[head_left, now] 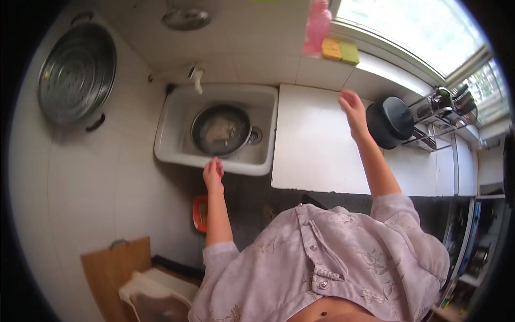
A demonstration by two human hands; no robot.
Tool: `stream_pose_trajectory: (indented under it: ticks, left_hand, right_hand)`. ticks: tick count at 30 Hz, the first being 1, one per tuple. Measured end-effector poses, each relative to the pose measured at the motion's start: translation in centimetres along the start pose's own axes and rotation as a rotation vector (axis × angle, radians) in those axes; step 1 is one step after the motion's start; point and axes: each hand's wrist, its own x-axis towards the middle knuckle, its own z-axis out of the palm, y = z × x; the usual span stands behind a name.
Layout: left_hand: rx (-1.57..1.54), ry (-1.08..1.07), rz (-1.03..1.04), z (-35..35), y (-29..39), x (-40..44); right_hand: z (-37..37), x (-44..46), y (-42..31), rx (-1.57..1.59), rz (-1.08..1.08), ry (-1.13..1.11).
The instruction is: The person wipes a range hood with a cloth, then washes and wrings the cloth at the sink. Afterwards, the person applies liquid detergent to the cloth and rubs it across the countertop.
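The flat white counter point(316, 145) spreads beneath the person's right hand point(353, 109), while the white rectangular sink point(252, 170) has its near rim right by the person's left hand point(213, 170); working neatly here would mean keeping the left wrist from knocking that rim. The deep, round black pot point(394, 121) stands just to the right of the right hand, so small, slow swings of that arm seem wise. The round, dark-sided metal basin point(201, 130) sits inside the sink, just beyond the left hand, with a pale, wet-looking heap point(221, 130) in it; I judge that any handling would go best level, with support on opposite sides of its rim. Beyond the right hand, on the ledge, are a yellow sponge point(331, 49) and a green sponge point(349, 53). The right hand is raised and loosely open, its fingers bent and blurred, with nothing seen in it. The left hand's fingers look half curled; whether they pinch anything small, or touch the rim, I cannot tell. The round metal drain point(255, 136) lies ahead and right of the left fingers.
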Motion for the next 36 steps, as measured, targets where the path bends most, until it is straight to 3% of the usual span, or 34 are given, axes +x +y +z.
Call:
stream_pose_trajectory:
  ticks: [3,5,7,8,10,11,12,13,15,16,17,19,21,23,25,26,28,29,31,33,34,36]
  left_hand:
    - [0.132,-0.026,-0.01,0.1,0.7,-0.8]
    - [0.14,-0.061,-0.015,0.5,-0.5,-0.2]
    - [0.189,-0.035,-0.017,0.7,-0.4,-1.0]
    - [0.19,-0.03,-0.006,0.7,-0.4,-1.2]
    - [0.175,-0.02,0.01,1.3,0.3,-0.9]
    - [0.178,-0.001,-0.007,0.2,0.0,-2.3]
    - [0.158,0.019,-0.02,0.1,0.4,-2.4]
    - [0.175,-0.019,0.001,-0.3,0.7,-2.5]
    - [0.235,0.002,0.011,0.0,1.5,-2.6]
    - [0.229,-0.003,0.019,0.1,1.8,-2.2]
    - [0.236,0.033,0.028,0.8,2.2,-2.0]
    - [0.248,0.034,0.036,1.5,2.2,-0.6]
    - [0.251,-0.019,-0.028,1.6,2.1,0.7]
    - [0.221,-0.108,-0.068,2.3,2.3,3.3]
    - [0.283,-0.105,-0.13,2.0,2.0,6.6]
    - [0.347,-0.104,-0.126,0.3,0.4,10.7]
    - [0.409,-0.104,-0.145,-3.4,-2.5,18.2]
    - [0.579,-0.109,-0.066,-4.3,-3.2,21.4]
    - [0.742,-0.132,0.007,-4.4,-3.7,25.3]
    - [1.223,-0.064,0.323,-3.7,-3.9,27.5]
    - [1.221,-0.075,0.321,-3.6,-4.8,28.3]
    - [1.33,0.189,0.596,-2.7,-8.1,29.7]
  right_hand:
    - [3.0,7.8,-3.6,-0.074,-0.217,0.091]
    - [4.4,13.0,-5.0,-0.301,-0.381,0.232]
    - [5.4,17.5,-6.7,-0.738,-0.507,0.36]
    - [5.4,20.1,-7.0,-0.727,-0.515,0.357]
    - [5.5,24.3,-6.9,-0.805,-0.589,0.207]
    - [5.2,24.0,-9.0,-0.618,-0.468,-0.04]
    - [4.9,27.5,-7.4,-0.572,-0.328,-0.063]
    - [6.7,23.5,-11.2,-0.51,-0.422,0.119]
    - [6.1,26.6,-9.9,-0.59,-0.36,-0.013]
    - [6.3,27.5,-10.9,-0.788,-0.299,0.054]
    - [5.4,28.5,-9.7,-0.634,-0.402,0.061]
    - [5.5,25.5,-12.8,-0.823,-0.263,0.004]
    - [5.1,23.2,-11.4,-0.648,-0.726,0.044]
    - [5.4,22.9,-11.5,-0.494,-0.674,0.102]
    - [1.6,24.2,-9.7,-0.77,-0.426,0.088]
    - [-0.8,25.8,-6.9,-0.55,-0.552,-0.001]
    - [-1.3,19.9,-9.0,-0.574,-0.603,-0.094]
    - [-0.3,16.1,-10.6,-0.715,-0.579,0.061]
    - [-1.4,12.7,-10.9,-0.857,-0.57,0.05]
    - [-1.4,9.4,-10.9,-0.868,-0.278,0.055]
    - [0.0,7.5,-10.2,-0.78,-0.235,0.115]
    - [2.5,5.0,-7.6,-0.603,-0.169,0.143]
